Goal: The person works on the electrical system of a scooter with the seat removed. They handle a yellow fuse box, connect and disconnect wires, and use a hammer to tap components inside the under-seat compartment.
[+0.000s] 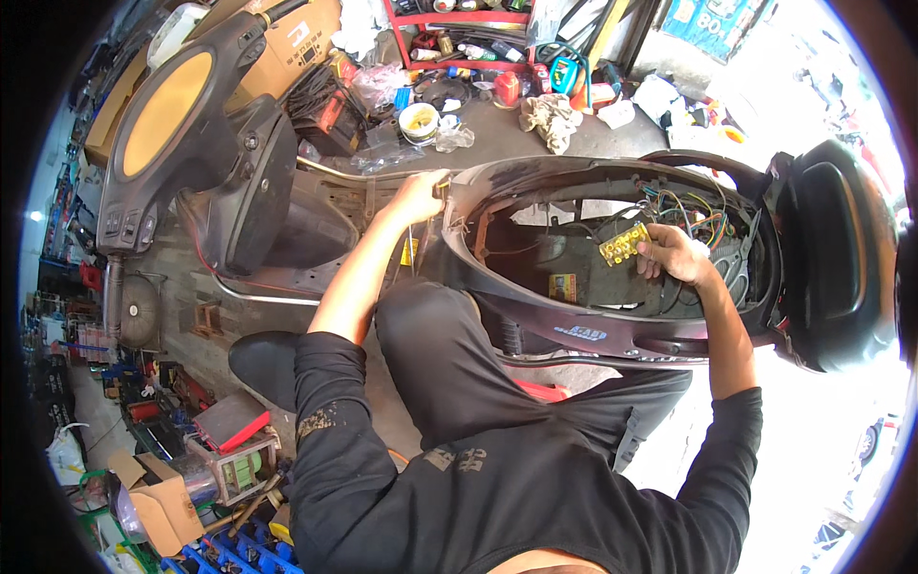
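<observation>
My left hand [421, 196] is closed on a small dark item I cannot make out, at the front edge of the scooter's open under-seat compartment [521, 304]; a thin metal rod shows just below it. My right hand [669, 251], inside that opening, grips a yellow terminal block [622, 247] with several screw connections. Coloured wires [703, 215] lie bunched at the compartment's rear, beside and behind that hand. A small label [562, 287] sits on the compartment floor.
The scooter's handlebar and floorboard section [249, 191] extends left; a black padded top box [832, 258] is at right. Behind stand a red shelf [459, 65], a white bucket [419, 122] and rags [550, 122]. Tools and boxes [158, 502] crowd the lower left.
</observation>
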Action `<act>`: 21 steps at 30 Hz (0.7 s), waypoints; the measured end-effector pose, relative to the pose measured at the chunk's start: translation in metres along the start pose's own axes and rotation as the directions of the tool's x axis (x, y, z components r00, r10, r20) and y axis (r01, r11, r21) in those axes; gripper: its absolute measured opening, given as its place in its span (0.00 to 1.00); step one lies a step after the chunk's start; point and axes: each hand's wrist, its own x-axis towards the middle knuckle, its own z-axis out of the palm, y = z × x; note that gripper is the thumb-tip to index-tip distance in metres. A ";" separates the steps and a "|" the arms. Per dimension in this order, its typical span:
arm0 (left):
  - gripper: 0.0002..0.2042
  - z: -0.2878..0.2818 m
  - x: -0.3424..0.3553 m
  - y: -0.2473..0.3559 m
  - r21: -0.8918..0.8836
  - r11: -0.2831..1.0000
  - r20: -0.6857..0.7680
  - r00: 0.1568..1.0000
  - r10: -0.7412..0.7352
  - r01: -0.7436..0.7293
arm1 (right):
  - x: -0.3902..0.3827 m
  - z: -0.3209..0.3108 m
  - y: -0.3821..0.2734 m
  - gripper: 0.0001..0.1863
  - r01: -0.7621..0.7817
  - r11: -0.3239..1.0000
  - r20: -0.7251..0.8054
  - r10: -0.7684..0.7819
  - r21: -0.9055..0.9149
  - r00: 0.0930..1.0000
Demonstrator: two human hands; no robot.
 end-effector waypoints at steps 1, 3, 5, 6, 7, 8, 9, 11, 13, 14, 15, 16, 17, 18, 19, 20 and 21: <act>0.30 0.004 0.003 -0.006 -0.006 0.997 -0.050 0.996 0.075 -0.076 | 0.002 0.001 -0.002 0.14 0.002 1.000 -0.003 -0.002 0.021 1.000; 0.25 0.008 0.013 -0.004 -0.056 0.991 -0.060 0.991 0.116 -0.119 | 0.003 -0.001 -0.003 0.14 0.001 1.000 -0.006 -0.001 0.000 1.000; 0.20 0.007 0.013 0.011 -0.150 0.988 0.036 0.999 0.040 -0.034 | 0.000 -0.003 -0.001 0.13 -0.015 1.000 -0.010 0.015 0.000 1.000; 0.18 0.007 0.013 0.005 -0.103 0.995 0.042 0.999 0.009 -0.005 | 0.001 -0.002 -0.002 0.13 -0.009 1.000 -0.010 0.009 0.003 1.000; 0.17 0.007 0.014 -0.005 -0.058 0.998 0.047 0.999 -0.021 0.024 | 0.003 -0.001 -0.003 0.13 -0.005 1.000 -0.010 0.005 0.006 1.000; 0.16 0.009 0.014 -0.012 -0.013 0.999 0.052 0.997 -0.052 0.052 | 0.003 0.000 -0.005 0.13 -0.001 1.000 -0.009 0.001 0.008 1.000; 0.14 0.013 0.012 -0.018 -0.048 0.999 0.000 1.000 -0.008 0.008 | 0.003 0.001 -0.009 0.13 0.005 1.000 -0.022 -0.005 -0.002 1.000; 0.13 0.016 0.006 -0.032 -0.099 0.993 -0.103 0.992 -0.068 0.058 | 0.004 0.003 -0.010 0.13 0.005 1.000 -0.023 -0.004 0.017 1.000; 0.14 0.003 0.008 -0.042 -0.242 0.956 -0.197 0.957 -0.215 0.165 | 0.004 0.003 -0.009 0.13 0.023 1.000 -0.031 -0.023 0.020 0.999; 0.14 -0.018 0.014 -0.051 -0.225 0.954 -0.247 0.935 -0.255 0.200 | 0.003 0.002 -0.010 0.13 0.016 1.000 -0.038 -0.015 0.020 0.999; 0.15 -0.042 0.012 -0.066 -0.350 0.914 -0.319 0.891 -0.323 0.206 | 0.004 0.005 -0.016 0.13 0.018 1.000 -0.027 -0.017 0.024 0.999; 0.14 -0.061 0.017 -0.052 -0.356 0.912 -0.405 0.846 -0.345 0.201 | -0.002 0.003 -0.016 0.13 -0.003 1.000 -0.045 0.004 0.022 0.999; 0.14 -0.084 0.016 -0.052 -0.400 0.909 -0.507 0.799 -0.323 0.114 | -0.002 0.004 -0.014 0.13 -0.003 0.999 -0.045 0.005 0.032 0.999; 0.14 -0.111 0.006 -0.074 -0.373 0.927 -0.615 0.739 -0.275 0.035 | 0.005 0.009 -0.018 0.13 0.015 0.999 -0.026 -0.015 0.031 1.000; 0.15 -0.124 0.003 -0.075 -0.359 0.934 -0.680 0.687 -0.257 -0.006 | 0.004 0.009 -0.019 0.13 0.014 1.000 -0.030 -0.013 0.022 0.999; 0.15 -0.133 0.000 -0.078 -0.377 0.926 -0.699 0.664 -0.266 -0.027 | 0.004 0.009 -0.020 0.13 0.011 1.000 -0.035 -0.011 0.015 0.999; 0.15 -0.133 -0.001 -0.068 -0.261 0.965 -0.754 0.626 -0.199 -0.008 | 0.001 0.007 -0.019 0.12 0.002 1.000 -0.048 -0.003 -0.014 0.999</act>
